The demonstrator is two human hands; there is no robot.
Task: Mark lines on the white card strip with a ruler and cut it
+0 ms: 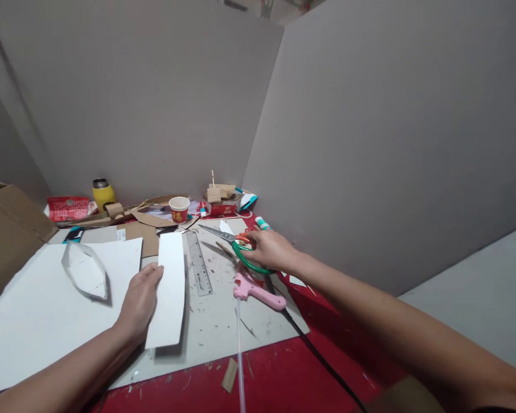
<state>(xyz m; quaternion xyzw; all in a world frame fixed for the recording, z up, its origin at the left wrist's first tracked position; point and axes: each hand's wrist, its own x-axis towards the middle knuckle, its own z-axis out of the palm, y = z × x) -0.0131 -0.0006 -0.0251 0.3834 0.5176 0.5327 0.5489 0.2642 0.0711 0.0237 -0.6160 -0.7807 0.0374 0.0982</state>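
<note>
My left hand [140,297] pinches the left edge of a white paper strip [168,292], held upright lengthwise above the board. In my right hand [272,251] is a pair of scissors [223,233] with one green and one orange handle; the blades point left, towards the strip's top, and are apart from it. Below the scissors a pink hot glue gun [258,290] lies with a long clear glue stick [239,350] in it. Between the strip and the glue gun rests a transparent ruler [200,264]. A folded white paper boat shape [85,272] sits left of my left hand.
A large white sheet [38,310] covers the left of the grey board [215,338] on a red table [189,390]. Behind stand a paper cup [179,211], a yellow bottle [104,195] and cardboard pieces [150,218]. A cardboard box [12,229] is at left; grey partitions [155,103] enclose the table.
</note>
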